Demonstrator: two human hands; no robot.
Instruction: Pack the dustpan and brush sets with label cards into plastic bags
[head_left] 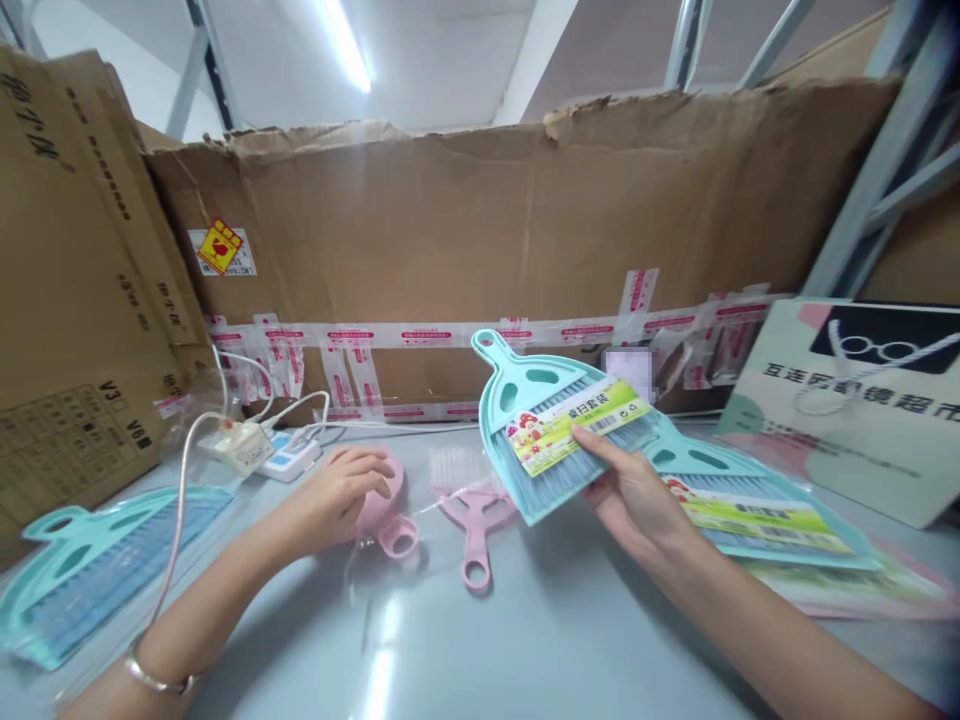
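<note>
Right hand holds the labelled teal dustpan-and-brush set above the desk, thumb on its front, fingers closed at the edge. Left hand lies over a pink ring-handled piece, fingers loosely curled; grip cannot be determined. Pink brush lies between the hands.

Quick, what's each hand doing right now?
Left hand: fingers curled over the pink dustpan; whether it's gripping can't be told.
Right hand: closed, holding a teal dustpan-and-brush set by its edge, thumb on top.
</note>
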